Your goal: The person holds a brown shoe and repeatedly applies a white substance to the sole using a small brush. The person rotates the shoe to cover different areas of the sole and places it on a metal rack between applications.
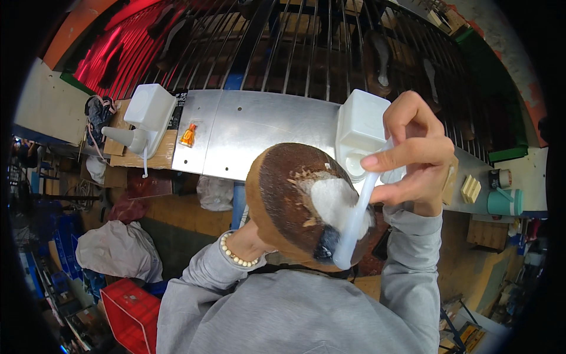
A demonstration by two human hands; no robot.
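A brown, rounded shoe piece [283, 183] with a tan rim is held up before my chest. On its face are a whitish patch [330, 197] and a small dark patch [327, 243]. My left hand [250, 237] supports it from the lower left; its fingers are hidden behind the piece. My right hand [415, 153] pinches a long, translucent white stick-like tool [354, 224]. That tool slants down across the right side of the piece, and whether its tip touches cannot be told. Right beside my fingers stands a white container [362, 118] with a round cup in its base.
A metal bench [265, 127] spans the front. At its left are a second white container [150, 109] with a conical nozzle and an orange packet [187, 135]. Behind run metal rollers [295, 53] with dark shoes on them. A teal mug [504, 202] stands right; a red crate [132, 315] lies lower left.
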